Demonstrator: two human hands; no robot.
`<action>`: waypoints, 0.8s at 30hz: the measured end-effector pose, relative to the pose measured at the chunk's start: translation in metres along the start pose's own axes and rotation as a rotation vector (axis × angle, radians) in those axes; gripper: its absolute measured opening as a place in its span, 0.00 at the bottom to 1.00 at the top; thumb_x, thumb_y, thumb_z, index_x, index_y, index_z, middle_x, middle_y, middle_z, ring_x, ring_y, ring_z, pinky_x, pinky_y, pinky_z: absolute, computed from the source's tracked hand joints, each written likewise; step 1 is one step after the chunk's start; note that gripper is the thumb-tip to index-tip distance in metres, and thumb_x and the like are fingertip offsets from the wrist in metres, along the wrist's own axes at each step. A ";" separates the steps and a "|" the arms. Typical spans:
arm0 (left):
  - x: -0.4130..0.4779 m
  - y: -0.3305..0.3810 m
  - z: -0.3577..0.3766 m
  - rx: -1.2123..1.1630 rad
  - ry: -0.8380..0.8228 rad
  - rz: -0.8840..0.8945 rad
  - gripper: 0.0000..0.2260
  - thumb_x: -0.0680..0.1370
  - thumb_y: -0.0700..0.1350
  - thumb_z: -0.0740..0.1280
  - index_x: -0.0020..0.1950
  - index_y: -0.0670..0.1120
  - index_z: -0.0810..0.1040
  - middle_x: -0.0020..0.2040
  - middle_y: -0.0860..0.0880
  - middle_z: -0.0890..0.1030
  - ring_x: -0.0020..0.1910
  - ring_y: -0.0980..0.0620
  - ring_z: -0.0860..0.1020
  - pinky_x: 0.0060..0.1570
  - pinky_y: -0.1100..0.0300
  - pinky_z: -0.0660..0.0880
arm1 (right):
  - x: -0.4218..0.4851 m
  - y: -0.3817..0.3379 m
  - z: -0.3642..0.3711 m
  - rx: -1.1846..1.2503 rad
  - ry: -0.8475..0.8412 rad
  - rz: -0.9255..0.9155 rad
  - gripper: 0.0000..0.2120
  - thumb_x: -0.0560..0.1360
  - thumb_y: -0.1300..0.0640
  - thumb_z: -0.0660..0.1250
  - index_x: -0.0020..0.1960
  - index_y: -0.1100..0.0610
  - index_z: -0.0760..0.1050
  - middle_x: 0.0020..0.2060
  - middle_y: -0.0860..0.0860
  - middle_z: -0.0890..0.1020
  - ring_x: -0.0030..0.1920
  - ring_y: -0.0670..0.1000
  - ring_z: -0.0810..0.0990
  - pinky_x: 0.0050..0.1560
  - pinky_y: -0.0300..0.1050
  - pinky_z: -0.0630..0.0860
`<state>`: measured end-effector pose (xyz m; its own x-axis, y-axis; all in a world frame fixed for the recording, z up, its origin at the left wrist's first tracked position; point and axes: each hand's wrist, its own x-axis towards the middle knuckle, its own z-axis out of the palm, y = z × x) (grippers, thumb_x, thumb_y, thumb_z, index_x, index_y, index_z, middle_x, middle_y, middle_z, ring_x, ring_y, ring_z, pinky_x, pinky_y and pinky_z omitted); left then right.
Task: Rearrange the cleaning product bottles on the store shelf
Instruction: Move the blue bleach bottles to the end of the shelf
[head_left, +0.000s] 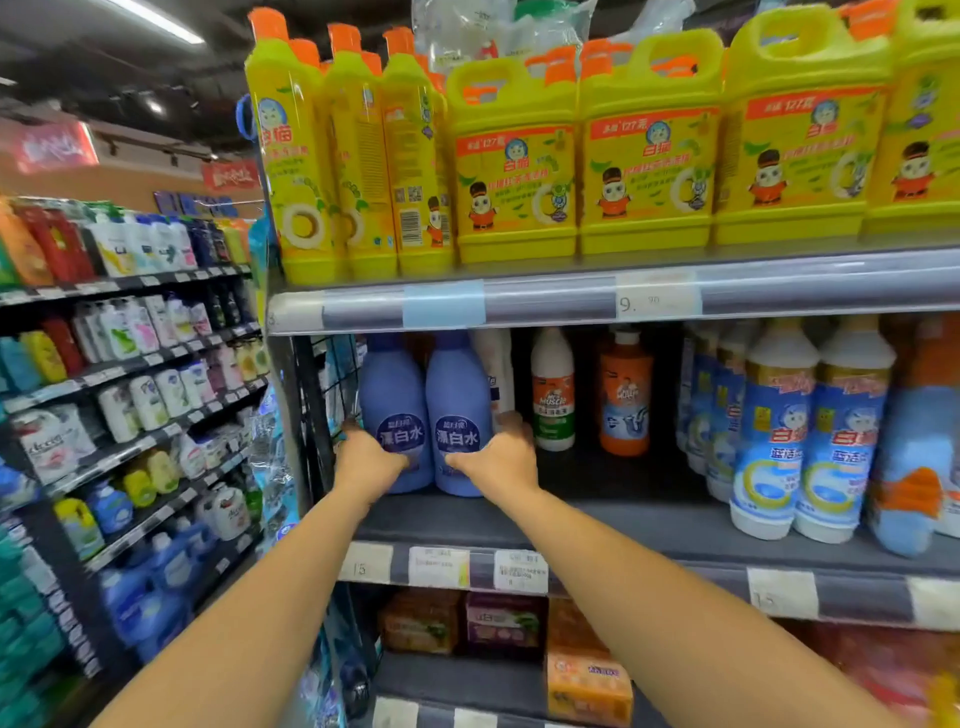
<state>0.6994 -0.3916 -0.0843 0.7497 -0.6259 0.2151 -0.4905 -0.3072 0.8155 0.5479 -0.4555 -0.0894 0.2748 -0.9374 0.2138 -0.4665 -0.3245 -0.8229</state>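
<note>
At the far left end of the middle shelf (623, 514) there is a black wire wall (332, 374). Just beside it is the left hand (366, 465). Its fingers curl round the left side of the left purple bottle (392, 395) and its thumb lies on the front, so it holds that bottle low down. The right purple bottle (457, 395) stands touching the first one, side by side. The right hand (501, 457) holds this one the same way, with the thumb on the front and the fingers wrapped round the right side. Each bottle is straight in front of its own hand, a bit farther in. Both bottles stand up tall, and their tops are close under the shelf above. That matters, I think: there is little room to lift, so the bottles will likely need to slide or tip out toward the person. The two bottles look the same. They are soft purple, round and smooth, with a dark blue round label and white writing on the front. Their caps are hidden by the shelf edge. To the right of the right hand there is a white bottle (553, 395), then a gap, then an orange bottle (626, 400), both set farther back. Past a bigger bare space, blue and white bottles (769, 441) stand in a row near the front.
</note>
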 end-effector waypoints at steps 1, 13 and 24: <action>0.005 -0.004 0.004 -0.043 0.012 -0.007 0.32 0.67 0.40 0.77 0.65 0.37 0.65 0.60 0.34 0.77 0.56 0.37 0.78 0.50 0.47 0.77 | 0.000 0.000 0.005 0.056 0.036 -0.007 0.32 0.64 0.46 0.77 0.59 0.62 0.72 0.55 0.58 0.78 0.54 0.59 0.79 0.49 0.51 0.78; 0.034 -0.019 0.032 -0.344 0.116 -0.016 0.21 0.65 0.41 0.78 0.53 0.47 0.73 0.59 0.39 0.81 0.52 0.42 0.79 0.46 0.54 0.72 | 0.024 0.009 0.032 0.207 0.088 0.084 0.31 0.62 0.50 0.78 0.59 0.59 0.70 0.56 0.57 0.75 0.56 0.59 0.77 0.54 0.51 0.78; 0.024 -0.026 0.037 -0.462 0.108 -0.080 0.21 0.60 0.43 0.80 0.51 0.48 0.79 0.45 0.48 0.82 0.37 0.49 0.79 0.36 0.61 0.73 | 0.024 0.007 0.044 0.151 0.060 0.070 0.26 0.65 0.48 0.74 0.56 0.59 0.71 0.53 0.57 0.80 0.53 0.58 0.80 0.49 0.46 0.78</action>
<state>0.7138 -0.4249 -0.1201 0.8307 -0.5281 0.1764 -0.1986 0.0149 0.9800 0.5879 -0.4752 -0.1133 0.1930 -0.9644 0.1808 -0.3503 -0.2398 -0.9054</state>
